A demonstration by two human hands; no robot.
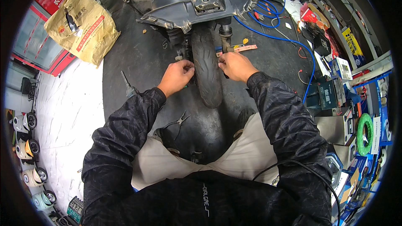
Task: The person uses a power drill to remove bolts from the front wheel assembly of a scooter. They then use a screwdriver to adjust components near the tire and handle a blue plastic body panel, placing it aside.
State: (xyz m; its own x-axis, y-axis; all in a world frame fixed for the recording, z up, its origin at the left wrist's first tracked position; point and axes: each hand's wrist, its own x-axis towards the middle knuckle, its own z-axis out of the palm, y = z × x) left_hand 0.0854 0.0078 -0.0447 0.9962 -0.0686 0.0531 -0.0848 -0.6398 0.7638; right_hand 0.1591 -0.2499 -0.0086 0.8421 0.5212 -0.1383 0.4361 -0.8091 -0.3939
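Note:
A black scooter front wheel stands upright between my hands, below a dark plastic body panel. At the wheel's left side, near the lower end of the left fork leg, my left hand has its fingers closed together. My right hand is curled in at the wheel's right side, just below the right fork leg. What either hand's fingertips grip is hidden by the fingers and the tyre. Close to the right hand lies a flat pinkish strip.
Pliers lie on the dark mat between my knees; a grey tool rests near my left forearm. A blue hose winds along the right. A brown paper sack stands at the far left, and cluttered boxes line the right side.

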